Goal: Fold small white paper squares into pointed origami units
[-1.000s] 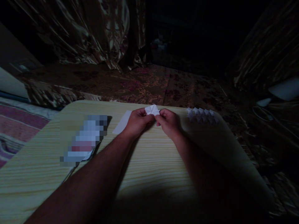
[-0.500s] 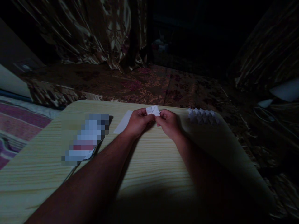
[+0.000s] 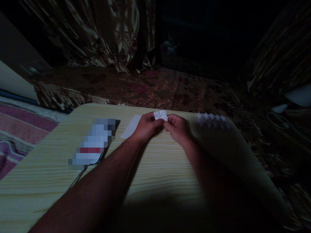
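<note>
A small piece of folded white paper (image 3: 160,114) with crease lines is held up between both hands near the table's far edge. My left hand (image 3: 147,125) grips its left side, thumb along the lower edge. My right hand (image 3: 178,127) pinches the lower right corner, its other fingers curled. Beside my left hand a flat white sheet of paper (image 3: 131,125) lies on the table, partly hidden by that hand. To the right, several folded white paper pieces (image 3: 213,121) stand grouped in rows.
The pale wood-grain table (image 3: 160,168) fills the foreground. On its left lies a blurred-out device (image 3: 94,142) with a cable. A striped cloth (image 3: 21,126) is at the left, patterned curtains (image 3: 121,35) hang behind, and a white lamp-like object (image 3: 298,97) with a cord stands at the right.
The view has shifted slightly, so everything appears a little further right. Both hands keep their hold on the folded paper, with hardly any visible change.
</note>
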The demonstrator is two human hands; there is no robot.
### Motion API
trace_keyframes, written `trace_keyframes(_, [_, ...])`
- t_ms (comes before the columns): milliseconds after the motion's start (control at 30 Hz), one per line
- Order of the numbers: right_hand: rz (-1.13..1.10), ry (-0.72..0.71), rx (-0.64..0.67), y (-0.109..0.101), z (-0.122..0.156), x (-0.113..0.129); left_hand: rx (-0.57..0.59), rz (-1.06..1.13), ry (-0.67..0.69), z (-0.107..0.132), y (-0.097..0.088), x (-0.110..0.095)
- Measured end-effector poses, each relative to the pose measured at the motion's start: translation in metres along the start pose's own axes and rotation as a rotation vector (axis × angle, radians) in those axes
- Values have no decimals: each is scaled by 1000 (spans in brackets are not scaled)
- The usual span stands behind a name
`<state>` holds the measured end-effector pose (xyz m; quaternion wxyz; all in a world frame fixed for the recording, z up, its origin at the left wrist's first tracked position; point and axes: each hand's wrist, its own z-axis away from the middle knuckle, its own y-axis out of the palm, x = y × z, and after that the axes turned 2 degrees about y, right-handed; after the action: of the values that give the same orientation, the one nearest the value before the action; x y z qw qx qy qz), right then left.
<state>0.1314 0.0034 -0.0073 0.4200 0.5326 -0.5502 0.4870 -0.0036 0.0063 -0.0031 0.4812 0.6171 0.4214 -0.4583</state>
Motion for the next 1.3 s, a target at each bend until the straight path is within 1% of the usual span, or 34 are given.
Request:
trace_keyframes(100, [24, 0, 4, 0, 0, -1, -11, -7, 13, 1, 0, 1])
trace_keyframes(300, [-3, 29, 14, 0, 0, 0, -37, -26, 31, 3, 0, -1])
trace_keyframes(500, [28, 60, 13, 0, 1, 4, -66, -54, 12, 3, 1, -2])
trace_keyframes(700, [38, 50, 14, -1, 2, 5, -46, -52, 12, 2, 1, -1])
trace_keyframes(833, [60, 67, 29, 0, 3, 4, -81, -44, 10, 2, 0, -1])
trace_keyframes(1033, [85, -1, 22, 2, 3, 3, -98, -2, 11, 3, 1, -3])
trace_keyframes(1300, [77, -36, 7, 3, 4, 1, -114, -14, 24, 0, -1, 2])
